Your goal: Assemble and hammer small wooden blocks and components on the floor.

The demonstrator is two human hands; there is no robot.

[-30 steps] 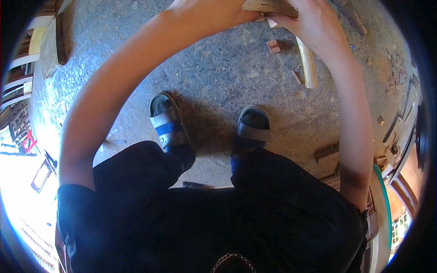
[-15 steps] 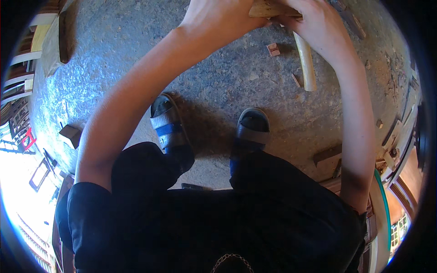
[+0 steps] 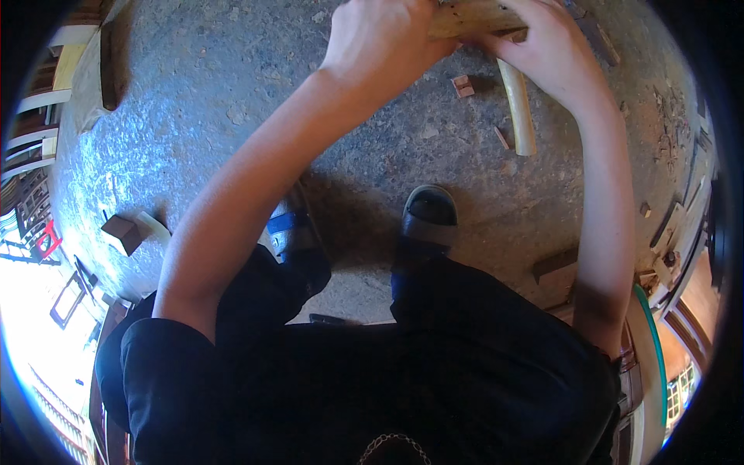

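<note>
At the top edge of the view, a piece of brown wood [image 3: 474, 21] spans the gap between my two hands. My left hand [image 3: 385, 35] is closed around its left end, the fingers partly cut off by the picture's edge. On the other end, my right hand [image 3: 554, 43] grips with the thumb underneath. Below the right hand, a pale, slightly curved wooden piece [image 3: 518, 112] shows against the floor, its upper end hidden behind the hand. A small reddish wood block [image 3: 463, 86] and a thin wood sliver [image 3: 502, 138] lie to its left.
My sandalled feet [image 3: 430, 217] rest on the rough concrete floor [image 3: 372, 155]. A dark block [image 3: 122, 234] sits at the left, near stacked wooden parts [image 3: 35, 143]. Wood offcuts [image 3: 666, 267] are scattered at the right, and a long dark piece [image 3: 601, 40] lies at the upper right.
Both hands and the held wood have come slightly nearer to me, showing more of the piece. My left forearm has shifted right, uncovering more beside the dark block and covering part of my left foot.
</note>
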